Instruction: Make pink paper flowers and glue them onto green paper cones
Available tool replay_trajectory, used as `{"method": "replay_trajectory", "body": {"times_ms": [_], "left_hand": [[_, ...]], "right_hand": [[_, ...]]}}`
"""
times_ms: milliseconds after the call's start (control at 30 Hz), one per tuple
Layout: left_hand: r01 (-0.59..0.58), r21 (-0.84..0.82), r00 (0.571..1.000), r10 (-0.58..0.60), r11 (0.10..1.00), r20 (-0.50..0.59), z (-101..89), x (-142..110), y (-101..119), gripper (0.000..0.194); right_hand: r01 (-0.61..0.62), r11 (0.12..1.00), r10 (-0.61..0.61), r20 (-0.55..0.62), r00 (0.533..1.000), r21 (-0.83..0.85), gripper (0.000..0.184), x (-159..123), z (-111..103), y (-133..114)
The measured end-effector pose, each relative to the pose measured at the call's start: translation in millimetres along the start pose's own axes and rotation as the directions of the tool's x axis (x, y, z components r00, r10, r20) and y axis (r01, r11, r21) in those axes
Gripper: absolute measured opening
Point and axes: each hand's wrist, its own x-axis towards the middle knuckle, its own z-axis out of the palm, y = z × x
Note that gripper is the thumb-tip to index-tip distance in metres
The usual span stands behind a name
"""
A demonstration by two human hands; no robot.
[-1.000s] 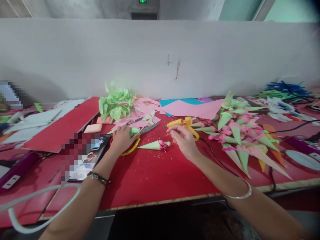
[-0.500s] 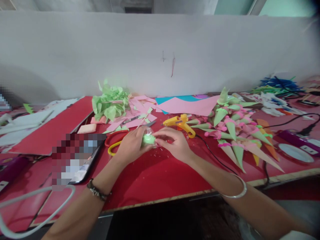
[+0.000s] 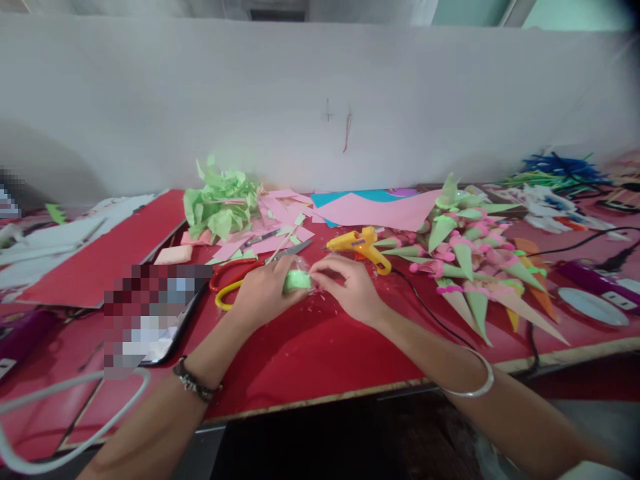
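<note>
Red surface (image 3: 325,363) before a pale wall (image 3: 200,100). Left hand (image 3: 263,290) closed around a light-green lump (image 3: 297,281), near the middle; right hand (image 3: 350,287) with fingertips at the lump's edge, whether gripping cannot be told. Scissors (image 3: 295,251) lie beside the left hand, a yellow glue gun (image 3: 363,245) beyond the right.

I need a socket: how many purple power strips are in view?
2: the left strip, cut off by the picture's left edge, and the right strip, at the right edge. Others may be hidden by clutter.
</note>
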Motion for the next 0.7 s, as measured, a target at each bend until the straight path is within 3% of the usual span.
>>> {"method": "replay_trajectory", "body": {"times_ms": [100, 200, 333, 433, 567, 700], "left_hand": [[0.087, 0.021, 0.996, -0.086, 0.996, -0.010, -1.1, 2, -3, 0.048], [0.231, 0.053, 0.972, -0.229, 0.971, -0.050, -0.6, 4, -16, 0.049], [0.273, 0.130, 0.947, -0.242, 0.953, -0.212, 6.7, 5, -36, 0.052], [0.160, 0.127, 0.962, -0.126, 0.979, -0.243, 12.9, 4, -37, 0.053], [-0.126, -0.004, 0.987, 0.125, 0.992, -0.104, 16.2, 2, -18, 0.051], [-0.221, -0.121, 0.975, 0.222, 0.968, -0.001, 19.1, 2, -4, 0.048]], "right_hand": [[-0.150, 0.954, 0.166, -0.043, 0.985, 0.258, 0.009, 2, 0, 2], [-0.168, 0.843, 0.259, -0.113, 0.959, 0.511, 0.010, 5, -1, 7], [-0.189, 0.761, 0.309, -0.091, 0.947, 0.620, 0.009, 7, -3, 13], [-0.217, 0.768, 0.313, -0.057, 0.948, 0.603, 0.008, 6, -3, 14], [-0.221, 0.787, 0.297, -0.040, 0.954, 0.576, 0.006, 4, -2, 12], [-0.223, 0.800, 0.275, -0.009, 0.961, 0.557, 0.013, 3, -2, 8]]}}
